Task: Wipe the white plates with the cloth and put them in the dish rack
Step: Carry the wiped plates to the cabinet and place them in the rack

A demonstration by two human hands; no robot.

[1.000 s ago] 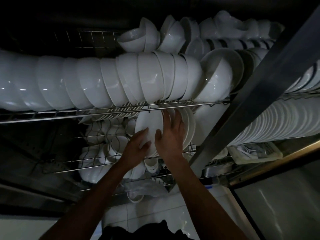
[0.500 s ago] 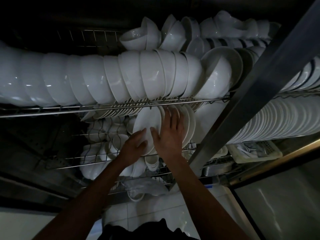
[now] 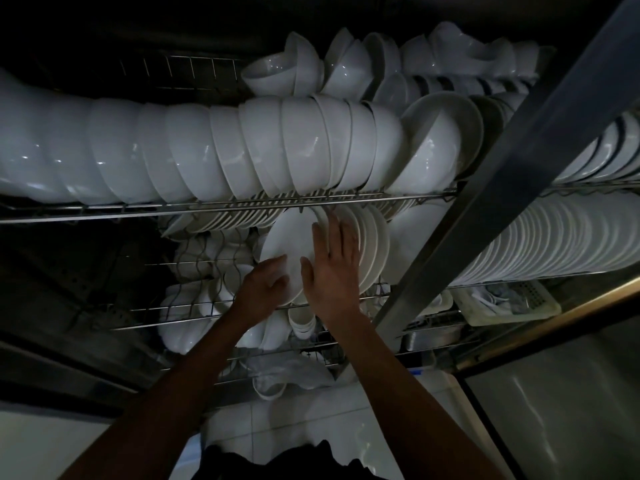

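Plate [image 3: 287,251] was tipped further upright into rack [image 3: 242,204] | left hand [image 3: 263,285] gripped rim, right hand [image 3: 334,268] lay flat on it | probably not yet slotted (dim); chipping risked against neighbouring plates [image 3: 372,251]

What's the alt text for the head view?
Two bare hands set a white plate into a dim wire rack: the left hand grips its lower edge, and the right hand lies flat against it. A row of white bowls fills the shelf above.
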